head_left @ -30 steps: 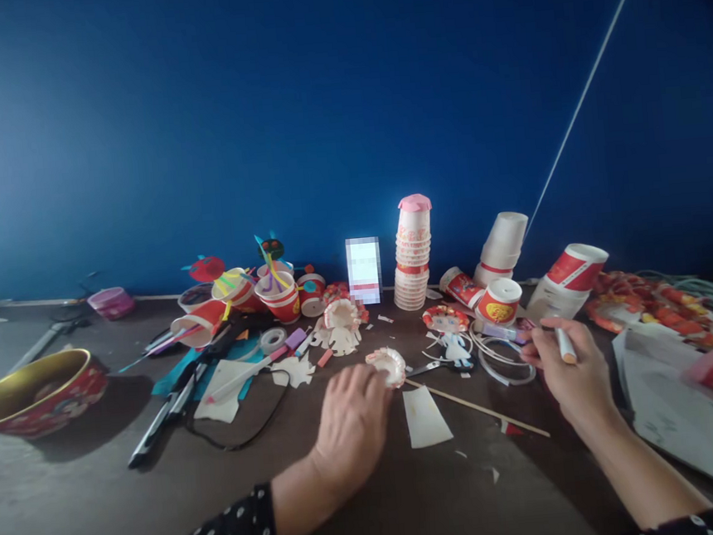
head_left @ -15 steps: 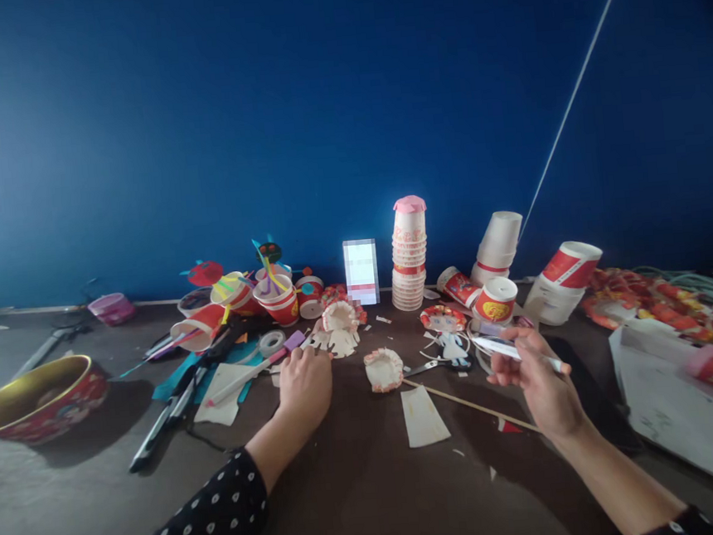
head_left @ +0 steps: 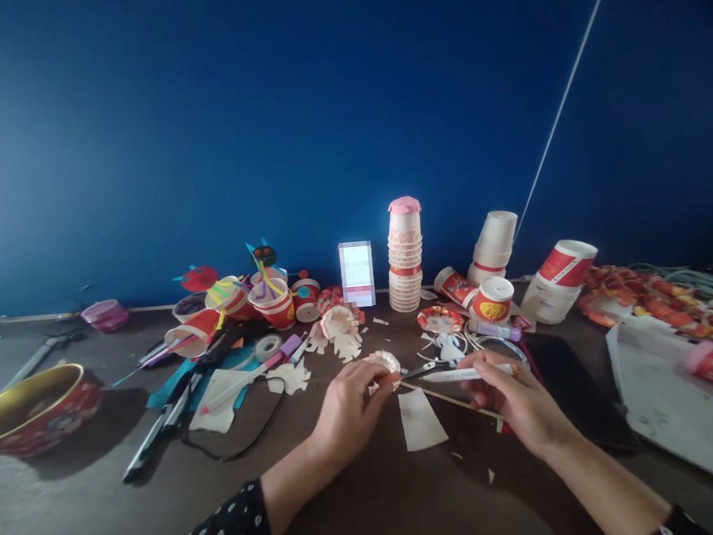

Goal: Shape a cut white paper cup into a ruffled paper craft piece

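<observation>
My left hand (head_left: pixel 353 405) is closed on the near left edge of a small paper ring (head_left: pixel 385 360) with a pleated white inside. In my right hand (head_left: pixel 518 399) is a white pen (head_left: pixel 475 372), held level with its tip pointing left toward the ring. Scissors (head_left: pixel 424 368) lie between the two hands, partly under other things. Behind them is a paper doll figure (head_left: pixel 448 348) below a red-edged paper ring (head_left: pixel 439 319). A cream paper piece (head_left: pixel 422 418) and a thin wooden stick (head_left: pixel 452 397) lie just in front.
A tall cup stack (head_left: pixel 404 255) stands at the back, with more cups (head_left: pixel 561 279) to the right. Left are a gold-lined bowl (head_left: pixel 37 408), cups with straws (head_left: pixel 272 304) and tape (head_left: pixel 268 346). A white box (head_left: pixel 680 401) and dark phone (head_left: pixel 576 390) lie right.
My left hand has moved right, from beside the purple-capped marker to the small paper ring, and taken hold of it. My right hand has shifted left and lower with the pen, now level.
</observation>
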A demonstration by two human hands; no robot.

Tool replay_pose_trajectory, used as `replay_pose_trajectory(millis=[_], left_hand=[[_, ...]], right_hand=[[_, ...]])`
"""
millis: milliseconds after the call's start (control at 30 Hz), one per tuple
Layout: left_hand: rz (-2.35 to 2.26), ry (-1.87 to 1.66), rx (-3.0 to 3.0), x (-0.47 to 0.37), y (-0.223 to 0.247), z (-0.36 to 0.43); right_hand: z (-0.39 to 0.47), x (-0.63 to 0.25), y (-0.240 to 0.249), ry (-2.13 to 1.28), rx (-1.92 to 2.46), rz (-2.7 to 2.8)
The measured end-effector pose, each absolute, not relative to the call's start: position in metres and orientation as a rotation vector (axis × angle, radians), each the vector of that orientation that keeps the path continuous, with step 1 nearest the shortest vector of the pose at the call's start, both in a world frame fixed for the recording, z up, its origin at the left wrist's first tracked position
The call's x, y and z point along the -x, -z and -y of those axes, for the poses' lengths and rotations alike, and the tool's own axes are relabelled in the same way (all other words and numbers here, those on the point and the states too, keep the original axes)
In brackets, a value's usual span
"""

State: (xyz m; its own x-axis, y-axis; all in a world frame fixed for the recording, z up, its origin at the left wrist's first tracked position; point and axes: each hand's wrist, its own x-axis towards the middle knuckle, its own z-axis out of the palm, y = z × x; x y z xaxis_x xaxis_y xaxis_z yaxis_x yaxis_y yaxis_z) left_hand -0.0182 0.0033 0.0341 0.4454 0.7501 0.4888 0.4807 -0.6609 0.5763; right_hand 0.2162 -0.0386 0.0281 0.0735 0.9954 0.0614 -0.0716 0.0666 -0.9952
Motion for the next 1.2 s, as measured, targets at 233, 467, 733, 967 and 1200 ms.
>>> replay_pose_trajectory(millis=[233, 467, 733, 967, 1200], left_hand=[[-0.899, -1.047, -2.301, 0.012, -0.035, 0.0], [-0.864, -1.086, -2.312, 0.011, -0.033, -0.003], [-0.752, -1.1, -2.432, 0.008, -0.035, 0.004], [-0.745, -1.092, -2.432, 0.009, -0.035, 0.012], [-0.687, -1.202, -2.436, 0.01, -0.029, 0.016]], right_hand=[[0.043, -0.207, -0.03, -1.204, 1.094, 1.168], [0.041, -0.209, -0.03, -1.162, 1.095, 1.176], [0.045, -0.205, -0.034, -1.216, 1.126, 1.344], [0.049, -0.2, -0.031, -1.34, 1.093, 1.217], [0.05, -0.194, -0.028, -1.428, 1.071, 1.117]])
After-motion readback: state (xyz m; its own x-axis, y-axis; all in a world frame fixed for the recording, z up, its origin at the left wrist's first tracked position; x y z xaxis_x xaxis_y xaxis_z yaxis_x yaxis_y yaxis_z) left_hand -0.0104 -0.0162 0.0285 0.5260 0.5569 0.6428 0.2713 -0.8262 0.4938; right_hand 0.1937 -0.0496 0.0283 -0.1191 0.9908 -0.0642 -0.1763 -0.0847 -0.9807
